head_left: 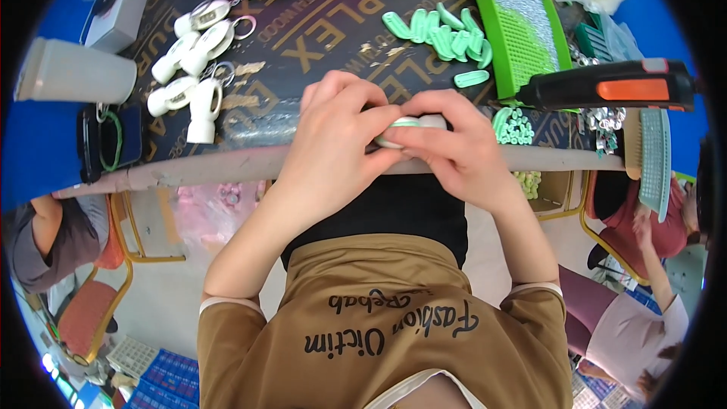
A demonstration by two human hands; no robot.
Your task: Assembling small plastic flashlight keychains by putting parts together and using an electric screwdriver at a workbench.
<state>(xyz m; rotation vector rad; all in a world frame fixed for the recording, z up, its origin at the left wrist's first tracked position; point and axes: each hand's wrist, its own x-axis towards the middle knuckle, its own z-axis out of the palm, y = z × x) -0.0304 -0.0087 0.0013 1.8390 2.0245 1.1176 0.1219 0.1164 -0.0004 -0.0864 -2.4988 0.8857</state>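
Note:
At the near edge of the table, my left hand (337,132) and my right hand (462,140) meet around a small white and mint-green plastic piece (407,122). Fingers of both hands pinch it from either side, covering much of its shape. Beyond the left hand lie several white plastic key-ring gadgets (203,110), some with metal rings. Mint-green oval plastic parts (447,39) are heaped past the right hand, with a single one (471,78) apart from the heap. Small curled mint-green parts (513,127) sit close to the right hand's outer side.
On the right, a black and orange hand tool (606,89) lies across a green tray (496,68) holding small silvery pieces. A pale basket (654,167) overhangs the table's right edge. At left stand a white cup (79,72) and white box (119,14). Other people sit behind on both sides.

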